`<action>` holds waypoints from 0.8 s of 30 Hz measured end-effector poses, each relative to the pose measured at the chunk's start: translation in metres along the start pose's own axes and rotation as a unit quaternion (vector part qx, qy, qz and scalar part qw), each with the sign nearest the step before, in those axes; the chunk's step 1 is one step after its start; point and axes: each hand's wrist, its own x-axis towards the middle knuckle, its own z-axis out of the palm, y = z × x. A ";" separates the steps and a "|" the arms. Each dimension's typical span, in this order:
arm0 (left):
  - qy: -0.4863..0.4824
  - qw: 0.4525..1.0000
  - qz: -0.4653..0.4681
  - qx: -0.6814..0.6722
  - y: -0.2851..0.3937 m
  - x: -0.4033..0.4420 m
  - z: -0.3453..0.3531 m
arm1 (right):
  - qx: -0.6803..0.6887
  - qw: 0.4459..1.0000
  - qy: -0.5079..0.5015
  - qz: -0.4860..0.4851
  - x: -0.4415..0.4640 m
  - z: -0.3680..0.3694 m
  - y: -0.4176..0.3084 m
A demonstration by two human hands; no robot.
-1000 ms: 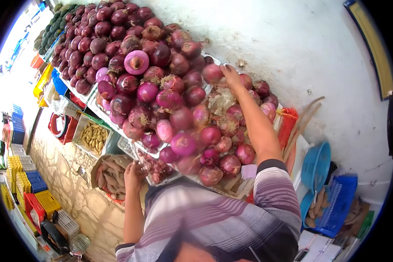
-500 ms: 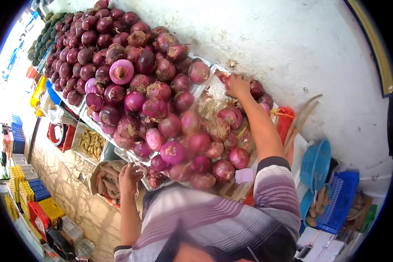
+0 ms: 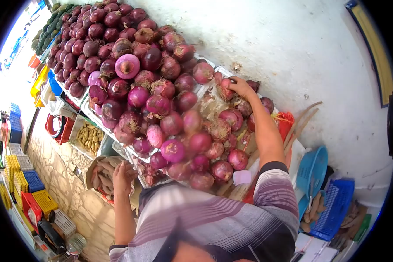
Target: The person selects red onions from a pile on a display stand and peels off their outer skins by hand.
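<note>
My right hand (image 3: pixel 242 88) reaches to the upper part of the display, by the wall. Its fingers are closed around a red onion (image 3: pixel 226 90), which shows at the fingertips. Just below it, more red onions (image 3: pixel 230 119) lie about a pale, peeling-skin-littered patch. Loosely curled, my left hand (image 3: pixel 124 175) hangs at the front edge of the display with nothing visible in it. Beside that hand is an open bag of brown sweet potatoes (image 3: pixel 104 175). A large heap of red onions (image 3: pixel 137 97) fills the trays to the upper left.
A white wall (image 3: pixel 288 48) stands behind the display. To the right are two sticks (image 3: pixel 302 120), a red net bag (image 3: pixel 284 124), a blue basin (image 3: pixel 313 168) and a blue crate (image 3: pixel 334 209). Ginger-like roots (image 3: pixel 91 137) fill a box at left. Stacked crates (image 3: pixel 32 183) line the lower left.
My right hand has drawn slightly left and down from the wall side, bringing a red onion with it. My left hand has shifted a little left, its fingers more curled.
</note>
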 end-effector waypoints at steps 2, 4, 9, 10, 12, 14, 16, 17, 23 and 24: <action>-0.002 1.000 0.011 -0.002 0.013 -0.008 0.019 | -0.012 1.000 0.008 -0.006 -0.002 0.001 -0.002; -0.008 1.000 0.012 -0.003 0.012 -0.003 0.017 | -0.043 0.997 0.048 -0.029 0.006 0.011 0.007; -0.002 1.000 -0.012 -0.026 0.005 -0.003 0.017 | -0.133 0.982 0.136 -0.009 -0.011 0.048 -0.032; -0.001 1.000 -0.014 -0.023 0.003 -0.005 0.017 | -0.160 0.977 0.139 -0.019 -0.018 0.058 -0.042; 0.001 1.000 -0.017 -0.026 -0.002 -0.004 0.013 | -0.206 0.970 0.122 -0.040 -0.032 0.068 -0.061; 0.000 1.000 -0.011 -0.026 -0.008 0.000 0.002 | -0.205 0.969 0.134 -0.035 -0.032 0.074 -0.064; 0.013 1.000 -0.004 -0.016 -0.009 -0.003 -0.003 | -0.138 0.986 0.092 -0.010 -0.037 0.064 -0.078; 0.017 1.000 -0.010 -0.019 -0.014 -0.003 -0.008 | -0.095 0.990 0.102 -0.018 -0.047 0.061 -0.090; 0.000 0.999 -0.034 0.015 -0.020 0.008 -0.004 | 0.073 0.962 0.231 -0.125 -0.055 0.086 -0.146; -0.015 0.999 -0.023 0.025 -0.017 0.008 0.004 | 0.155 0.952 0.219 -0.148 -0.063 0.086 -0.154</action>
